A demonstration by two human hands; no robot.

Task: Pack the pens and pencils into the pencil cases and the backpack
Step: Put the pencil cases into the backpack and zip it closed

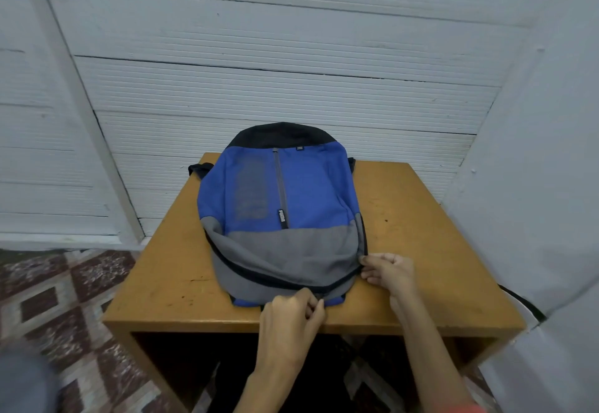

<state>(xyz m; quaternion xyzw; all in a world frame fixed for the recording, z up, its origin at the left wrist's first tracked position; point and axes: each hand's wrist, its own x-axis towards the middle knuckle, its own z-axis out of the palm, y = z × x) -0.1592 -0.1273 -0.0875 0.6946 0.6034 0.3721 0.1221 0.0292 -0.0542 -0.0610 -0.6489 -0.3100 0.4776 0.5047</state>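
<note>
A blue, grey and black backpack (285, 211) lies flat on a small wooden table (421, 227), its grey end toward me. My left hand (293, 313) pinches the zipper pull on the black zipper line at the bag's near edge. My right hand (387, 270) grips the bag's fabric at its near right corner, fingers curled. No pens, pencils or pencil cases show anywhere in view.
White panelled walls (291, 72) close in behind and on both sides of the table. A patterned tile floor (71, 299) lies to the left. A dark strap (197, 169) sticks out at the bag's far left. Bare tabletop shows on both sides of the bag.
</note>
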